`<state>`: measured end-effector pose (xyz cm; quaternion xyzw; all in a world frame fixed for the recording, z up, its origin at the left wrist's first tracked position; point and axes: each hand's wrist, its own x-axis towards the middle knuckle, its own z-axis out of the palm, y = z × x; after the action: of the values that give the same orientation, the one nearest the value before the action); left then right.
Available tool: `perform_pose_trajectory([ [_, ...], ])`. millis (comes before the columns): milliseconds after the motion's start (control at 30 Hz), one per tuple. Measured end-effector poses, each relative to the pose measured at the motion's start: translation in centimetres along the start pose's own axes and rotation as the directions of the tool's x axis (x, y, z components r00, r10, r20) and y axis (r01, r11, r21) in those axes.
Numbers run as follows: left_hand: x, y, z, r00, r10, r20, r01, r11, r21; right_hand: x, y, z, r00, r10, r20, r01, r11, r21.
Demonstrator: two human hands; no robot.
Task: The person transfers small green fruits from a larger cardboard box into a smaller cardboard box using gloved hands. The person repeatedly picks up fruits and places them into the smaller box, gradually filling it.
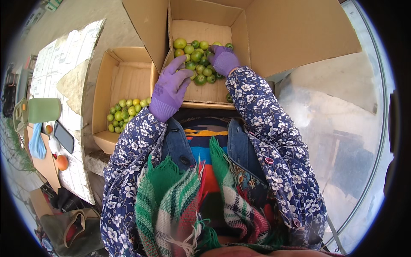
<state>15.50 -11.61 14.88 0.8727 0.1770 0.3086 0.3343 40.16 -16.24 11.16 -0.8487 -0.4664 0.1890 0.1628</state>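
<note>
Both hands wear purple gloves. My left hand [172,86] rests over the left edge of the pile of green tomatoes [196,56], its fingers apart and partly curled; no tomato shows gripped in it. The tomatoes lie in an open cardboard box [201,29] before me. At the pile's right side is my right hand [223,59], fingertips bent down among the tomatoes; whether it grips one is hidden. One tomato in the pile has an orange tinge.
A smaller cardboard box [129,77] to the left holds more green tomatoes [124,114]. Further left, a white board [74,167] bears a green bottle [44,110], a phone [64,137], a blue cloth [37,143] and a reddish fruit [62,162]. Box flaps [298,35] spread wide.
</note>
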Motion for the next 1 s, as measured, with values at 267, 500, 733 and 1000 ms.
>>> perform_pose_trajectory([
  [267,-0.2,-0.1,-0.1,0.997,0.013,-0.069,-0.012,1.0,0.016,-1.7,-1.4,-2.2,0.993,-0.115,-0.024,0.112,0.862,0.495],
  [500,-0.2,0.5,-0.4,0.999,0.007,-0.035,-0.007,1.0,0.003,-4.0,-3.5,-2.8,0.826,-0.39,0.406,-0.113,0.591,0.798],
  [733,0.1,0.8,-0.3,0.998,0.043,-0.051,-0.043,0.999,0.008,-4.0,-3.6,-3.3,0.915,-0.326,0.237,0.059,0.69,0.721],
  [1000,-0.4,0.7,-0.5,0.994,0.102,-0.044,-0.103,0.994,-0.024,-2.8,-2.5,-1.7,0.989,-0.139,0.057,0.145,0.984,-0.105],
])
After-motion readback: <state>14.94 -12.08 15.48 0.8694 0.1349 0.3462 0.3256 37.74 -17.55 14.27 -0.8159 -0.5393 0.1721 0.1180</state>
